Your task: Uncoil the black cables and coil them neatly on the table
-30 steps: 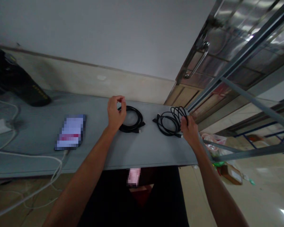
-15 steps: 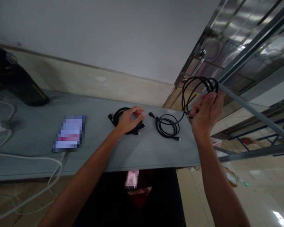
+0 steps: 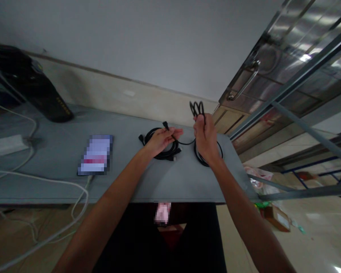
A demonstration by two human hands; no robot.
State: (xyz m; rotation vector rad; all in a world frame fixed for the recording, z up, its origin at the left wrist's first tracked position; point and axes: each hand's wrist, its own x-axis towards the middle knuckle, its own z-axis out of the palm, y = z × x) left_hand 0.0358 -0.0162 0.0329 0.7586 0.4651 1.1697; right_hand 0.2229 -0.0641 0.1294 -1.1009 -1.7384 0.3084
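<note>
My right hand is closed around a coiled black cable, with its loops standing up above the fist. A strand runs from that coil to my left hand, which pinches it just behind its black plug. Below my left hand a second black cable coil lies on the grey-covered table, its plugs pointing outward. Another black coil rests under my right hand and is partly hidden by it.
A phone with a white cord lies to the left. Behind it are a white adapter and a black bottle. A wall borders the back of the table; a metal frame and a door handle are at the right.
My right hand has moved left and in toward the middle with its coil. My left hand now has the cable's plug end between its fingers. The view has shifted slightly.
</note>
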